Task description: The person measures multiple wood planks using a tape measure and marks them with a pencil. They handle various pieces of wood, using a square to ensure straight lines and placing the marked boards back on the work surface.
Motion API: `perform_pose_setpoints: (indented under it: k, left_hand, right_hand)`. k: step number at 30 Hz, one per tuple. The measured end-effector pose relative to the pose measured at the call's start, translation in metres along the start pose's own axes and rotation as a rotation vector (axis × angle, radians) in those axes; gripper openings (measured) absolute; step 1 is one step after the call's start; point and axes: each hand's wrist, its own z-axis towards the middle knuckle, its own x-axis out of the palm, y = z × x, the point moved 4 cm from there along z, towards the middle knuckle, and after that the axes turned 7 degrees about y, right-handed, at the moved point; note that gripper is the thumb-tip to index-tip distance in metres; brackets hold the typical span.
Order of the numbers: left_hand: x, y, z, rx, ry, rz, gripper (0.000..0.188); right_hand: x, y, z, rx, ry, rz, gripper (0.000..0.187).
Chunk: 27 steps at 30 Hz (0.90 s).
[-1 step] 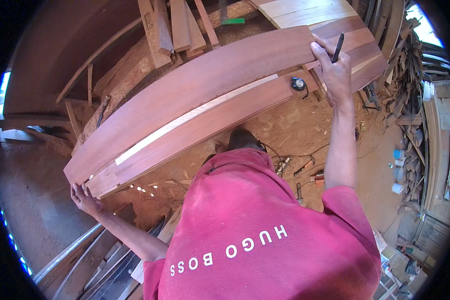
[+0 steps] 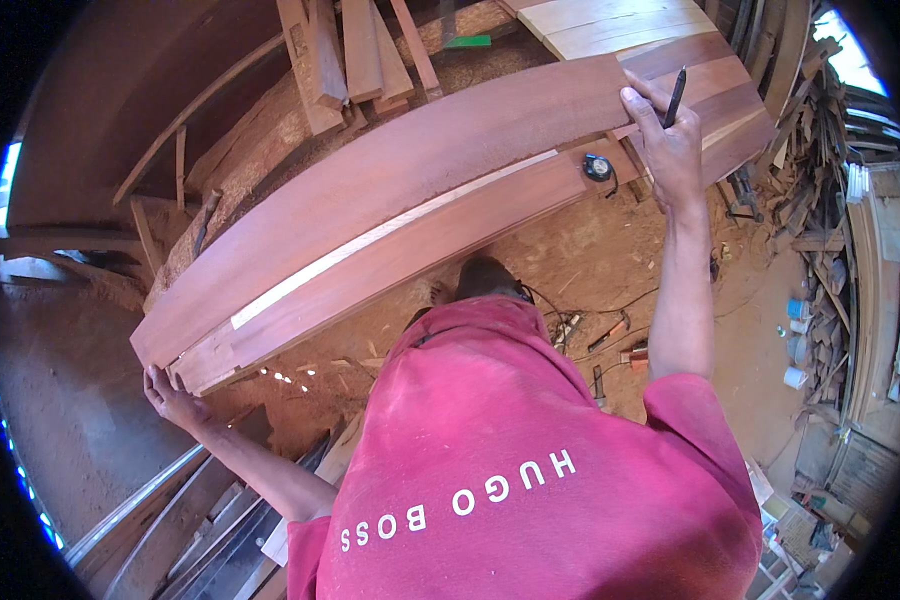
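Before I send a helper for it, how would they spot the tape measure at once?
Start at the long curved board. Below it in the picture lies a straight plank; follow that toward its right end, just left of the right hand. The tape measure rests there: small, rounded and black with a pale face, unlike those two long, reddish-brown pieces.

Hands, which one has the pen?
The right hand, at the right end of the curved board: a black pen sticks up from it. The left hand, at the board's other end, shows none.

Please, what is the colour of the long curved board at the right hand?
Reddish brown; the curved board shows best in the head view.
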Motion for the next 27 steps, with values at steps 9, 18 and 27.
perform_pose_setpoints:
  k: [9,18,27]
  left_hand:
    - [-0.002,0.031,-0.013,-0.093,0.052,0.14,0.05]
    - [0.005,0.066,-0.053,-0.092,0.196,0.279,0.067]
    - [-0.015,0.127,-0.071,-0.11,0.354,0.116,0.053]
  right_hand:
    - [0.009,-0.038,-0.01,0.155,0.087,-0.06,0.035]
    - [0.019,-0.114,-0.03,0.205,0.25,-0.024,0.039]
    - [0.024,-0.156,-0.053,0.286,0.288,-0.098,0.04]
